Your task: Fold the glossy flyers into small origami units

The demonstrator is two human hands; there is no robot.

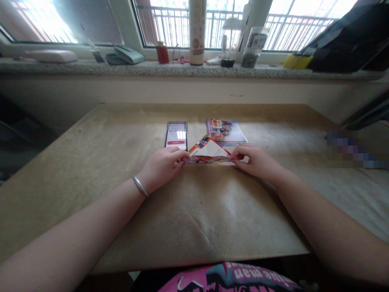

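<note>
A colourful printed sheet [209,151], folded into a low triangle, lies on the brown paper-covered table [194,211]. My left hand [161,166] pinches its left corner with the fingers curled. A silver bangle [140,186] circles that wrist. My right hand [257,160] pinches the sheet's right corner, fingers closed on the edge. Both hands press the fold down against the table.
A phone [176,138] with a lit screen lies just behind my left hand. A stack of colourful leaflets [225,131] lies behind the folded sheet. The windowsill [182,69] holds a red cup, a tall cylinder, jars and a yellow sponge. A blurred object [352,150] lies far right.
</note>
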